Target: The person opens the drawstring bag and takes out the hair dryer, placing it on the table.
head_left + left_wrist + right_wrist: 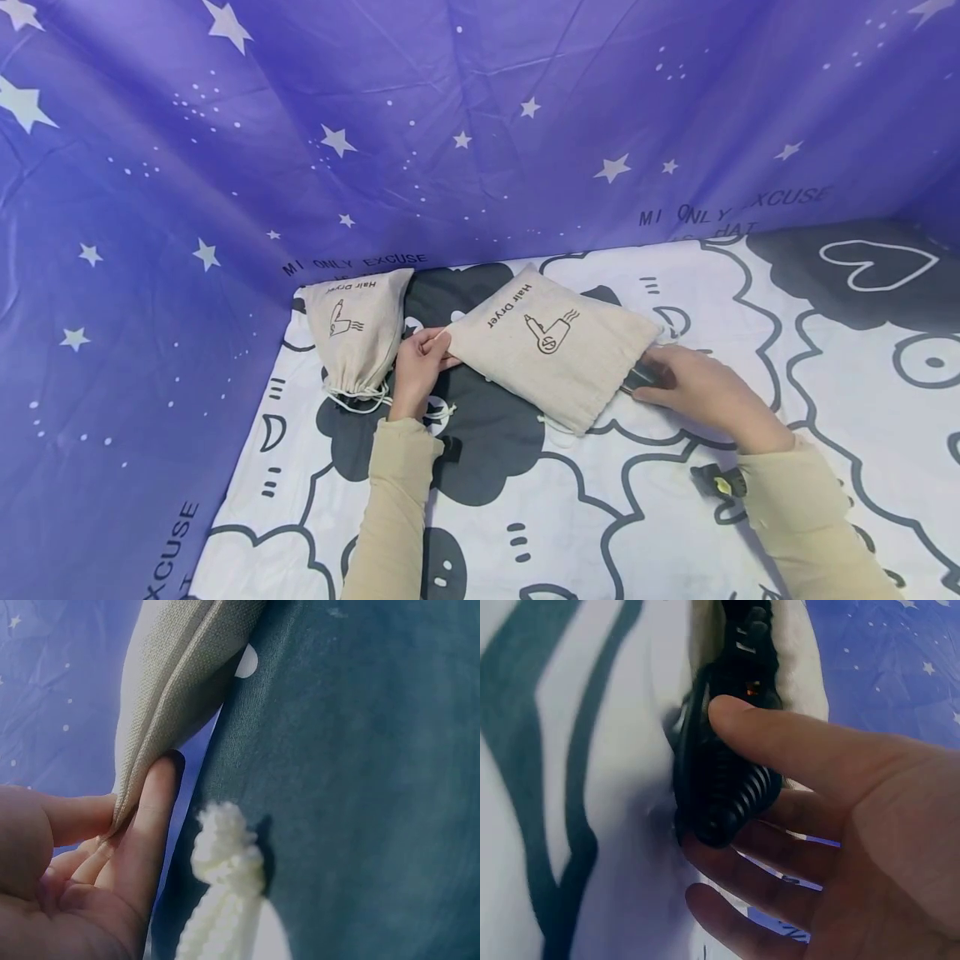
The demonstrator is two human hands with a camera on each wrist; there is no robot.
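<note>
A beige drawstring bag printed "Hair Dryer" lies tilted in the middle of the head view, its mouth toward the right. My left hand pinches the bag's closed left corner between thumb and fingers. At the bag's mouth, my right hand grips the end of a black hair dryer, thumb on top and fingers beneath. Its ribbed end shows in the right wrist view; the bag hides the rest. A second, matching bag lies just left of my left hand, its neck gathered and its form bulging.
White cord with a knotted end trails beside my left hand. The surface is covered by a black-and-white cartoon-print cloth. A purple curtain with stars stands behind it and along the left side.
</note>
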